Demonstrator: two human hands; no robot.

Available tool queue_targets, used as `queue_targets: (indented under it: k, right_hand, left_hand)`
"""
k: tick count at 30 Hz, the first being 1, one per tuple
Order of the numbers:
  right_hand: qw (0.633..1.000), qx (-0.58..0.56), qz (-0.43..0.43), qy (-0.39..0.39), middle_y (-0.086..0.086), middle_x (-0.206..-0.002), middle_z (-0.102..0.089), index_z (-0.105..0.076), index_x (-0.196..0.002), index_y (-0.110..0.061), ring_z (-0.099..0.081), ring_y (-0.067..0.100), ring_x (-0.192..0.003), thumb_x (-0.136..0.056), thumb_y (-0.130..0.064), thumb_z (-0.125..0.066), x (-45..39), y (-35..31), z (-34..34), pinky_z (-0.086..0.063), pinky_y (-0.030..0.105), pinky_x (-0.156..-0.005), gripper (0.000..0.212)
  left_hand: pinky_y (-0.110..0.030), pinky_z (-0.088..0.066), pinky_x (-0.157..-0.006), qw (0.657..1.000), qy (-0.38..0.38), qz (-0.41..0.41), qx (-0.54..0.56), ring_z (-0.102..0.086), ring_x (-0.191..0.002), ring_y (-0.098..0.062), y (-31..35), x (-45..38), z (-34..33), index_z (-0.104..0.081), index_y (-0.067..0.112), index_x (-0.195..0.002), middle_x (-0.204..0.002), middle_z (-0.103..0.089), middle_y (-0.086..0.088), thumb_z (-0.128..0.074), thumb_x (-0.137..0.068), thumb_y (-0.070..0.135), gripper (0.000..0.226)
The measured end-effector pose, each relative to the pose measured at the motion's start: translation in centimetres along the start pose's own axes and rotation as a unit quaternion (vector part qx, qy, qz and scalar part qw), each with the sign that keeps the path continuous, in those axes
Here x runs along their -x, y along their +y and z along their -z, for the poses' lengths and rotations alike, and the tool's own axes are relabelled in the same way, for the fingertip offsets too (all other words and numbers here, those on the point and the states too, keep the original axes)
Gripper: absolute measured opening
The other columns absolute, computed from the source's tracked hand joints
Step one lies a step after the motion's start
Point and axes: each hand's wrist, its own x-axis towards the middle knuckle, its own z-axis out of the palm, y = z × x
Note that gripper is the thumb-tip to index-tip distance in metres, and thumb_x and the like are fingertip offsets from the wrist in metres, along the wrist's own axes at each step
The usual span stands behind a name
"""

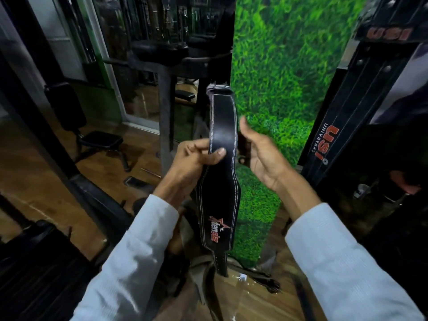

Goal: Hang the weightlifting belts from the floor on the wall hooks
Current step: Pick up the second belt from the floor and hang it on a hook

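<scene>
A black leather weightlifting belt with white stitching and a red star logo hangs upright in the middle of the view, its metal buckle at the top by the edge of the grass-patterned wall. My left hand grips the belt's narrow upper part, thumb across its front. To the right of the belt my right hand is held with fingers apart; whether it touches the belt's back I cannot tell. The belt's holed tail end dangles above more straps lying on the floor. No hook is visible.
A green artificial-grass wall panel stands straight ahead. A black machine column marked USI rises on the right. A dark machine post and a padded bench stand to the left on the wooden floor.
</scene>
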Motion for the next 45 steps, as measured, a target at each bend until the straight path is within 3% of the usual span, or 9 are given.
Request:
queue_targets:
  k: [5,9,12,18,24,28,34,40,45]
  right_hand:
    - [0.993,-0.013,0.088,0.073,0.018,-0.106,-0.075,-0.069,-0.114,0.012,-0.07,0.022,-0.091,-0.089,-0.008,-0.076,-1.7,-1.4,-0.8,-0.055,0.037,-0.091,0.033]
    - [0.992,0.059,0.095,0.056,0.012,-0.096,-0.078,-0.077,-0.099,-0.001,-0.07,0.019,-0.086,-0.089,-0.002,-0.074,-0.8,1.1,0.1,-0.055,0.033,-0.085,0.01]
    - [0.989,0.097,0.106,0.042,0.018,-0.106,-0.077,-0.076,-0.105,0.005,-0.069,0.023,-0.09,-0.089,-0.005,-0.075,-0.2,3.0,0.1,-0.055,0.037,-0.087,0.019]
    - [0.986,0.131,0.098,0.02,-0.002,-0.094,-0.079,-0.075,-0.106,0.0,-0.07,0.002,-0.082,-0.093,-0.007,-0.072,1.4,3.2,-0.3,-0.052,0.02,-0.075,0.015]
    - [0.971,0.095,0.149,0.158,-0.001,-0.108,-0.078,-0.076,-0.106,-0.02,-0.068,0.006,-0.092,-0.078,-0.032,-0.066,1.6,-3.0,1.2,-0.049,0.028,-0.077,0.032]
    - [0.966,0.134,0.178,0.131,-0.013,-0.108,-0.077,-0.077,-0.112,-0.019,-0.067,-0.006,-0.095,-0.087,-0.039,-0.07,0.8,-6.4,0.4,-0.047,0.026,-0.085,0.033]
    - [0.971,0.191,0.131,0.066,0.0,-0.101,-0.081,-0.078,-0.107,-0.008,-0.073,0.002,-0.093,-0.089,-0.024,-0.078,0.0,-8.1,0.1,-0.05,0.023,-0.088,0.024]
    - [0.955,0.144,0.252,0.064,0.01,-0.125,-0.074,-0.057,-0.136,-0.012,-0.07,0.017,-0.114,-0.071,0.012,-0.082,0.2,-7.8,0.6,-0.056,0.032,-0.096,0.073]
    - [0.93,0.166,0.321,0.07,0.006,-0.09,-0.077,-0.07,-0.113,-0.006,-0.072,0.013,-0.087,-0.069,0.018,-0.076,0.3,-6.7,0.5,-0.057,0.035,-0.087,0.05]
  left_hand:
    - [-0.034,-0.054,-0.075,0.998,-0.022,0.047,-0.048,-0.064,-0.078,-0.025,-2.3,1.9,-0.6,-0.077,-0.001,-0.087,-0.088,-0.075,-0.023,-0.078,-0.088,0.013,0.014]
    - [-0.018,-0.039,-0.05,0.997,0.039,0.066,0.018,-0.048,-0.054,-0.008,0.4,0.2,-1.0,-0.069,0.017,-0.081,-0.065,-0.056,0.002,-0.075,-0.092,0.04,0.026]
    - [-0.014,-0.036,-0.041,0.999,0.034,0.012,0.02,-0.047,-0.04,-0.001,3.0,-1.8,-2.1,-0.068,0.016,-0.066,-0.051,-0.057,0.007,-0.063,-0.102,0.027,0.039]
    - [-0.029,-0.061,-0.069,0.994,0.082,-0.077,0.006,-0.071,-0.075,-0.027,3.0,-3.6,-3.2,-0.073,-0.013,-0.108,-0.088,-0.075,-0.023,-0.073,-0.09,0.004,0.025]
    - [-0.035,-0.058,-0.086,0.992,0.047,-0.114,0.015,-0.067,-0.095,-0.03,1.7,-3.2,-2.2,-0.072,-0.01,-0.117,-0.106,-0.074,-0.027,-0.073,-0.088,0.011,0.036]
    - [-0.024,-0.059,-0.08,0.992,0.027,-0.125,-0.012,-0.071,-0.086,-0.019,1.6,-3.0,-2.6,-0.072,-0.01,-0.117,-0.097,-0.078,-0.015,-0.071,-0.092,0.002,0.028]
    - [-0.019,-0.059,-0.072,0.99,0.024,-0.138,-0.029,-0.072,-0.074,-0.005,1.5,-3.3,-2.8,-0.069,-0.013,-0.117,-0.084,-0.08,0.002,-0.066,-0.093,-0.009,0.024]
    - [-0.024,-0.061,-0.073,0.992,0.01,-0.123,-0.032,-0.073,-0.073,-0.007,0.9,-3.6,-2.7,-0.069,-0.013,-0.115,-0.081,-0.08,0.003,-0.065,-0.093,-0.01,0.022]
    - [-0.029,-0.061,-0.077,0.993,0.023,-0.116,-0.02,-0.072,-0.084,-0.021,0.5,-3.9,-2.6,-0.071,-0.012,-0.114,-0.092,-0.079,-0.012,-0.068,-0.093,-0.007,0.022]
